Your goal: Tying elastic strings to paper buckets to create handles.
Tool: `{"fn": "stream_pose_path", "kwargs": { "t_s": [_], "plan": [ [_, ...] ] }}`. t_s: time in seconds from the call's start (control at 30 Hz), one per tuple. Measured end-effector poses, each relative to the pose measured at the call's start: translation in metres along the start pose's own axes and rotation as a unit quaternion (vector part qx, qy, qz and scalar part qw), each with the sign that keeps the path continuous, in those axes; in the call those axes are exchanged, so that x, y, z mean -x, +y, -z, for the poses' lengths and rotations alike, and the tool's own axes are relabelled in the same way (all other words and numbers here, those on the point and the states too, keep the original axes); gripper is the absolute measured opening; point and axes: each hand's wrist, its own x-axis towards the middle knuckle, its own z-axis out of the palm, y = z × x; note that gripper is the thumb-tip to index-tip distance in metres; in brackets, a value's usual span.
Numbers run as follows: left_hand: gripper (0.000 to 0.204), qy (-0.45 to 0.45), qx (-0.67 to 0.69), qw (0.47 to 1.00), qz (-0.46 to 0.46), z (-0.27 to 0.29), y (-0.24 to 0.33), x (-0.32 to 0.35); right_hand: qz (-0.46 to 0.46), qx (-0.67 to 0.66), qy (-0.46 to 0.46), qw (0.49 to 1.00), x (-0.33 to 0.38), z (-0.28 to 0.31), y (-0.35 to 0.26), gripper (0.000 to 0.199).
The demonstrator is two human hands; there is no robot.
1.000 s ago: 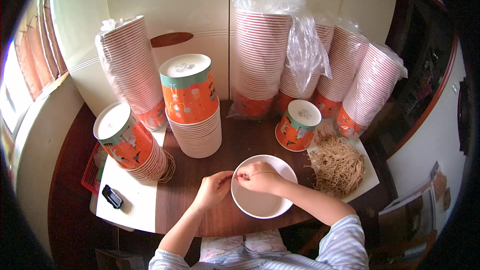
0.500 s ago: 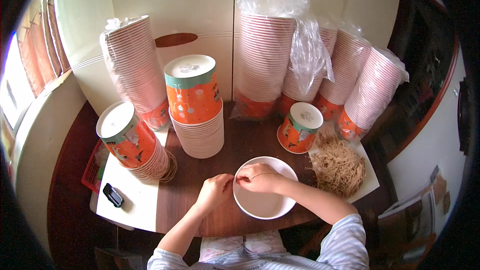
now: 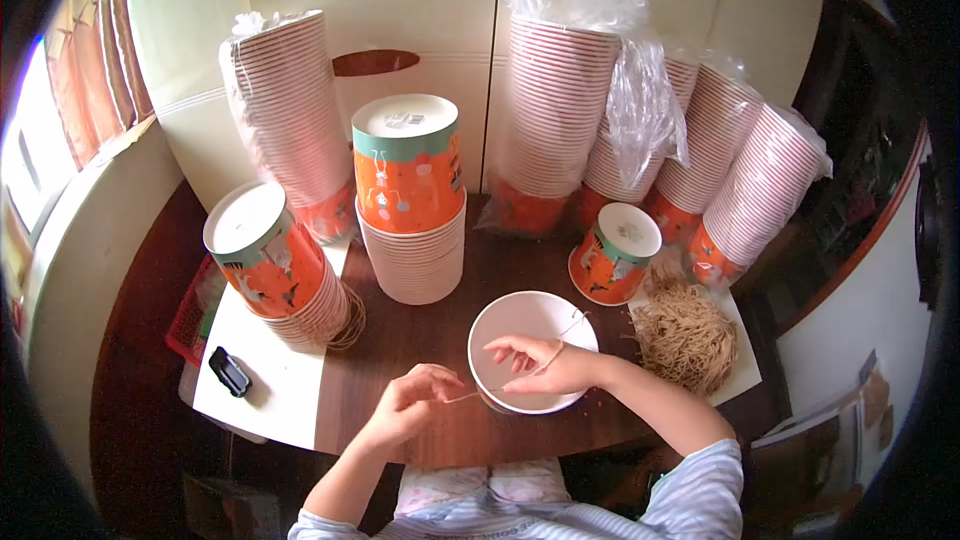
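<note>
A white paper tub with an open mouth stands on the brown table in front of me. My right hand is over its near side, fingers and thumb spread apart. A thin tan strand of twine stretches from my left hand to my right thumb. It crosses the right hand, and a loose end shows above the tub's interior. To the left of the tub, my left hand pinches the twine, its other fingers bent. Right of the tub lies a loose heap of tan twine.
One orange tub sits upside down behind the heap. Nested tubs form stacks at left and centre. Tall bagged stacks line the back. Left are a twine coil, a small black case and a red basket.
My hands, together at the tub's left rim before, have drawn apart. The left moved left and nearer me, pulling the twine straight; the right hand's fingers have spread. The whole view shifted slightly.
</note>
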Motion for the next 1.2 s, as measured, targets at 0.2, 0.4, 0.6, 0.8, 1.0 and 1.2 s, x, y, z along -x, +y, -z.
{"fn": "stream_pose_path", "kwargs": {
  "t_s": [0.2, 0.4, 0.6, 0.8, 1.0, 1.2],
  "plan": [
    [0.007, -0.091, 0.283, 0.955, -0.011, -0.002, 0.03, -0.016, 0.071, 0.081, 0.033, 0.994, 0.009, -0.001, -0.003, 0.063],
    [0.016, 0.004, 0.064, 0.998, 0.028, -0.024, 0.045, -0.044, 0.109, 0.164, 0.151, 0.969, 0.006, -0.009, -0.007, 0.058],
    [0.025, -0.071, -0.113, 0.99, 0.043, -0.027, 0.032, -0.055, 0.115, 0.114, 0.21, 0.964, 0.008, -0.007, -0.015, 0.037],
    [0.017, -0.101, -0.212, 0.971, 0.033, -0.037, 0.031, -0.052, 0.063, 0.054, 0.162, 0.983, 0.007, -0.001, -0.019, 0.022],
    [0.008, -0.126, -0.058, 0.988, 0.064, -0.028, 0.027, -0.052, 0.003, -0.031, 0.098, 0.995, 0.016, -0.005, -0.017, 0.015],
    [0.008, -0.142, -0.048, 0.987, 0.055, -0.025, 0.029, -0.05, 0.03, 0.058, 0.131, 0.989, 0.016, -0.012, -0.019, 0.013]
  ]
}}
